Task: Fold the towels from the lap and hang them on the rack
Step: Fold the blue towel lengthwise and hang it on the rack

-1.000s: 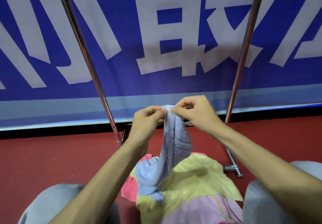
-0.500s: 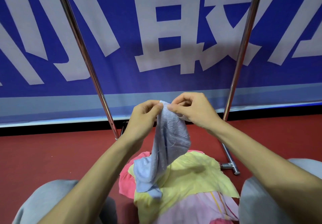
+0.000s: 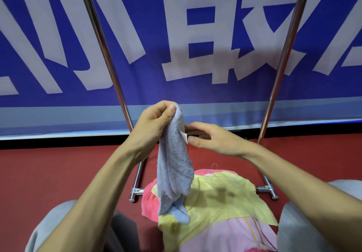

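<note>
A light blue towel (image 3: 174, 165) hangs in front of me, its lower end resting on the pile in my lap. My left hand (image 3: 154, 122) pinches its top corner between thumb and fingers. To its right, my right hand (image 3: 213, 139) has fingers and thumb stretched out and slightly apart, their tips at the towel's side edge by a small white label. The lap pile shows a yellow towel (image 3: 225, 199), a pink towel (image 3: 149, 200) and a pale pink striped one (image 3: 225, 236). The metal rack stands ahead, with a left pole (image 3: 109, 56) and a right pole (image 3: 282, 56); its top bar is out of view.
The rack's feet (image 3: 135, 192) rest on a red floor (image 3: 49, 173) close in front of my grey-trousered knees (image 3: 313, 222). Behind the rack hangs a blue banner (image 3: 215, 99) with large white characters.
My right hand let go of the towel's top and moved down and right along its edge, fingers now stretched out. My left hand raised the top corner slightly.
</note>
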